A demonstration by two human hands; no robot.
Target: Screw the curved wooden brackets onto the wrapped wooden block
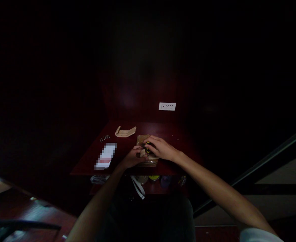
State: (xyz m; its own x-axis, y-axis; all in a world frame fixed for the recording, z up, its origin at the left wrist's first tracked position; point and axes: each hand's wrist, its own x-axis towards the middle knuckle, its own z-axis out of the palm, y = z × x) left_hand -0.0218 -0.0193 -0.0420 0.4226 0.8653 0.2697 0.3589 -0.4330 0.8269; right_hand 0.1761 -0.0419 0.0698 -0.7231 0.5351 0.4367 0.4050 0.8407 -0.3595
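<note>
My left hand (133, 157) is closed around a small pale wooden piece (143, 153) near the front of the dark red table. Just to its right, my right hand (160, 147) has its fingers wrapped round a yellow and black tool (148, 146), which is partly hidden by the fingers. Both hands are over a brown, plastic-wrapped packet (141, 137). Farther back on the left lies a bent pale wooden part (125, 132). Several small metal screws (104, 138) lie in a row at the left.
A blurred white and red sheet or phone (106, 156) rests on the left of the table (87, 161). A white socket plate (167, 106) is on the back wall. Under the tabletop, a shelf holds jars and a white strap (138, 188).
</note>
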